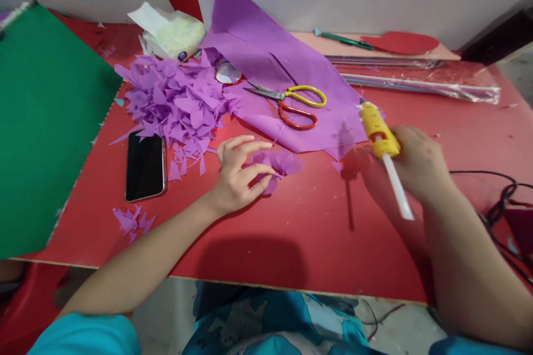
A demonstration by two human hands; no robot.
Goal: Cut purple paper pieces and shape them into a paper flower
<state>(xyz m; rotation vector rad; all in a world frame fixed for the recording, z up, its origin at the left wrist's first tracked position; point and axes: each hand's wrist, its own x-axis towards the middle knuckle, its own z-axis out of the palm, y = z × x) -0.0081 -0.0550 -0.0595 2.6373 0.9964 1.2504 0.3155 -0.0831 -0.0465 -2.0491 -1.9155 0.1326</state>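
My left hand [239, 175] is over the red tabletop, thumb and fingertips pinching a purple paper flower [287, 162] with several petals. A yellow glue gun [378, 130] is in my right hand [422, 161], raised over the table with its nozzle pointing away from me. A white glue stick [397, 186] sticks out of its back end. Beyond my left hand lie scissors [287, 97] with one yellow and one red handle, blades apart, on a large purple paper sheet [266, 44]. Left of them is a heap of cut purple paper pieces [175, 97].
A phone [145, 166] lies left of my left arm, near a few purple scraps [131, 221]. Behind the heap is a tissue pack [177, 33]. A green board [50, 133] covers the left side. Plastic-wrapped packs [420, 86] lie at back right; black cables [499, 199] at the right edge.
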